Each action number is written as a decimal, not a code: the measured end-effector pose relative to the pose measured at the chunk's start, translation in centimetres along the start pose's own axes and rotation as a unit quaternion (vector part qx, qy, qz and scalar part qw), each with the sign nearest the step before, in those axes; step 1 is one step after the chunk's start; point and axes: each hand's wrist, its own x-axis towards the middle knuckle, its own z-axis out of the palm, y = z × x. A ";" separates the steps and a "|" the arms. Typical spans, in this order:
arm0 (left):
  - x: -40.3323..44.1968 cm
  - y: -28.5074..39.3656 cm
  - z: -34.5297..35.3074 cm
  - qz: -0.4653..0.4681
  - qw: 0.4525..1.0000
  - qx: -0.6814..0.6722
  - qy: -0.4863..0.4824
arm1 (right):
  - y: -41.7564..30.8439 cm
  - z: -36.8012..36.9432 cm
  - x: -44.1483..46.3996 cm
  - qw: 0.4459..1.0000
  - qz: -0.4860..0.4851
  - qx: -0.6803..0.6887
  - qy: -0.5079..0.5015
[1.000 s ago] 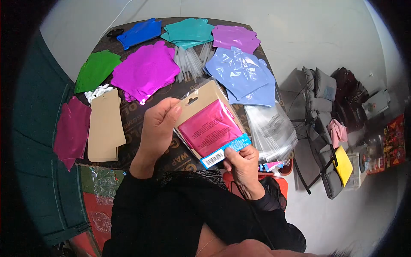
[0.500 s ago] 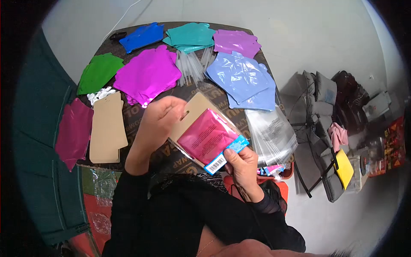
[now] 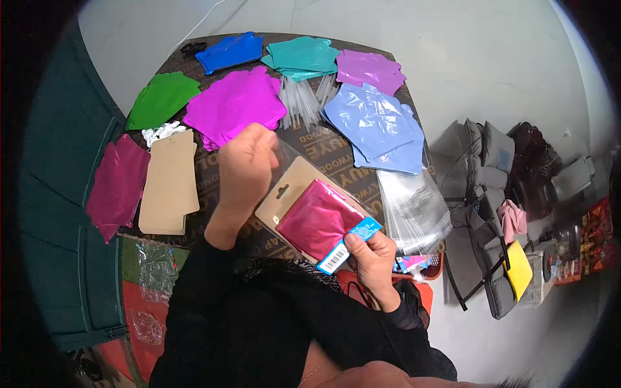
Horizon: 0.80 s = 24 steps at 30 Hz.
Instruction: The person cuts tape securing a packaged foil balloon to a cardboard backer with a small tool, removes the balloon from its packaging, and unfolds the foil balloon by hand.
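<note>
My right hand (image 3: 375, 262) pinches the lower right corner of a tan card (image 3: 275, 200) with a folded pink foil piece (image 3: 320, 216) and a blue barcode label (image 3: 349, 246) on it. Up and to the left, my left hand (image 3: 246, 171) is closed and slightly blurred. Its fingertips grip a clear plastic sleeve (image 3: 288, 152), which stretches toward the card's upper edge. Nearby on the dark table (image 3: 207, 174) lie a magenta foil stack (image 3: 236, 107), light blue foil pieces (image 3: 375, 123) and clear bags (image 3: 414, 210).
Tan cards (image 3: 169, 184), a dark pink foil (image 3: 118, 187), white bits (image 3: 162, 132) and green foil (image 3: 163, 100) lie left. Blue (image 3: 229, 53), teal (image 3: 301, 57) and purple (image 3: 370, 70) foils and clear straws (image 3: 299, 103) lie behind. A red basket (image 3: 435, 266) stands at right.
My left hand has moved up and away from the card, drawing the clear sleeve with it. The card is lower, still in my right hand. The view has shifted slightly.
</note>
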 end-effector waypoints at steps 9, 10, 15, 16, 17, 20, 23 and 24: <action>4.7 -3.3 -5.1 0.043 0.935 0.326 0.137 | -0.6 -3.5 0.5 0.996 0.040 0.010 0.073; 4.8 -3.8 -5.4 0.043 0.935 0.325 0.135 | -0.6 -3.6 0.6 0.996 0.040 0.010 0.075; 4.0 -4.6 -5.1 0.161 0.848 0.490 0.122 | -0.6 -3.6 1.3 0.991 0.055 0.070 0.105; 2.7 -4.1 -3.8 0.314 0.816 0.455 0.169 | -0.4 -3.3 1.6 0.990 0.054 0.078 0.103; 0.5 -2.2 -2.4 0.362 0.822 0.426 0.108 | -0.1 -3.0 1.7 0.990 0.055 0.086 0.101; -7.7 2.9 1.9 0.384 0.885 0.196 -0.177 | 0.8 -1.7 2.1 0.989 0.058 0.101 0.095; -11.4 2.8 3.6 0.371 0.827 0.262 -0.330 | 1.7 -0.1 2.5 0.991 0.031 0.063 0.117; -11.8 1.5 4.1 0.380 0.805 0.320 -0.323 | 1.8 0.2 2.4 0.991 0.023 0.049 0.123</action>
